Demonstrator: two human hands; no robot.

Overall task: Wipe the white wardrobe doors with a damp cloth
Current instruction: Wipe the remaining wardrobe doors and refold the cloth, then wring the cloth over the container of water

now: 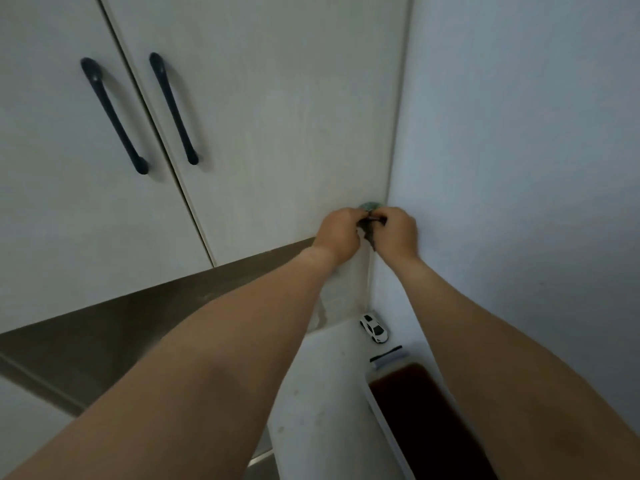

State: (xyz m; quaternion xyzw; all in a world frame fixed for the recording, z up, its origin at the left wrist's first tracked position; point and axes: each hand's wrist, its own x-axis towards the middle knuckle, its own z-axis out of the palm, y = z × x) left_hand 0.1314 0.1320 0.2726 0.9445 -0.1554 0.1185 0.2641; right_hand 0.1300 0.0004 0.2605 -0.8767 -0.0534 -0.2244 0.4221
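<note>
Both arms reach forward and up, nearly straight, and the hands meet at the lower right corner of the right wardrobe door (277,133), right where the door's edge runs into the pale wall (519,168). The cloth (370,216) is bunched between them: a small greenish wad shows above the knuckles and a darker bit hangs down between the palms. It is too crumpled to give a long axis, though what shows runs roughly up and down along the door's edge.

The left hand (341,235) is curled with its knuckles toward the door, fingers closed round the cloth. The right hand (396,233) faces it, fingers bent and pinching the same wad from the wall side. The two hands touch or nearly touch.

The left wardrobe door (52,202) sits beside the right one, each with a dark curved handle (114,116) slanting the same way. Below the hands, a white toy car (374,328) rests on a white surface (322,393) near the corner, just beside a white-rimmed container (375,400) with a dark inside.
</note>
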